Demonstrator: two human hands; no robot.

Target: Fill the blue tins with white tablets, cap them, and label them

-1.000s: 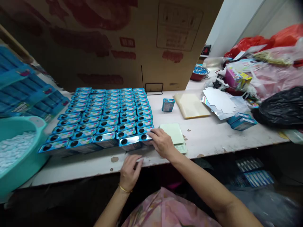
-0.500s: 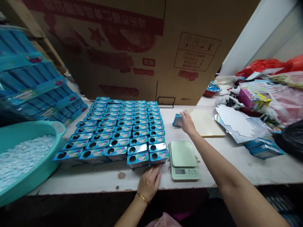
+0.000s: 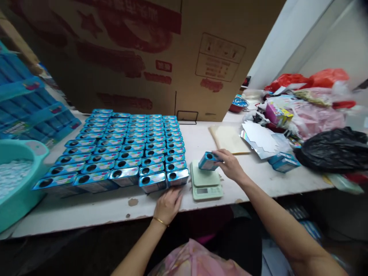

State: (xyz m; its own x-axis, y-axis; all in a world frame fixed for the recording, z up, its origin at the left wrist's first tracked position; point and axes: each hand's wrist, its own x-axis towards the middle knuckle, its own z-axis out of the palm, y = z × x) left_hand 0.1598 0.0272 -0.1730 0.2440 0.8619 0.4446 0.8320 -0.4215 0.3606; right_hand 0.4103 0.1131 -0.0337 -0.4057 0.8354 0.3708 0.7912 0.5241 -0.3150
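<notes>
My right hand [image 3: 230, 164] is closed on a small blue tin [image 3: 209, 161] with a round dark hole in its top. It holds this tin, tilted, at the plate of a pale green digital scale [image 3: 206, 187]; whether the tin touches the plate I cannot tell. Rows of similar blue tins [image 3: 128, 155] stand upright to the left of the scale. My left hand [image 3: 167, 205], with a gold bracelet at the wrist, lies at the table's front, against the nearest tins. Its fingers look loosely extended, their tips partly hidden by the tins.
A turquoise tub [image 3: 40, 151] of pale blue pieces stands on the left, before stacked blue display packs [image 3: 34, 103]. A big cardboard box [image 3: 129, 57] rises behind the tins. To the right are cream sheets [image 3: 230, 138], white cut-outs [image 3: 260, 138], more blue boxes [image 3: 284, 163] and a black bag [image 3: 333, 149].
My right hand has brought the tin from the table behind the scale toward me, over the scale's plate. My left hand stays by the front tins. The view has shifted right.
</notes>
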